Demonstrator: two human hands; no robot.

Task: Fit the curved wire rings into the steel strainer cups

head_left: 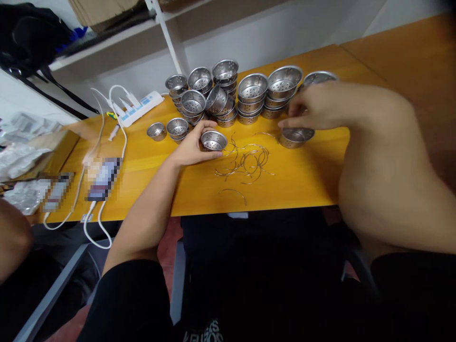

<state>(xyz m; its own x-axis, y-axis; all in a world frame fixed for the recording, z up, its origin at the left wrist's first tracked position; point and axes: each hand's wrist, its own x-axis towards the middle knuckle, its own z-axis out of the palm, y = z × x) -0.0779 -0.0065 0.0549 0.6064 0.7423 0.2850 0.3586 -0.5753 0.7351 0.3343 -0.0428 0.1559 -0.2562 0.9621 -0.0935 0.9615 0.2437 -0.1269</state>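
Note:
My left hand (195, 148) curls around a small perforated metal cup (213, 141), with the thumb at its near side and the fingers at its far side. To the right, my right hand (315, 107) is bent down with curled fingers over another perforated metal cup (296, 138). Motion smears this hand, and whether its fingers grip the cup or anything else is unclear. Between the hands lies a loose heap of thin curved wires (249, 161), with a single curved wire (233, 191) closer to the table edge.
Stacks of perforated metal cups (252, 90) line the back of the yellow table (142, 190). At the left are a white power strip (142, 108), white cables, two phones, a phone (104, 179) being the nearer, and plastic bags (21, 156). Another person's arm (12, 242) shows at far left.

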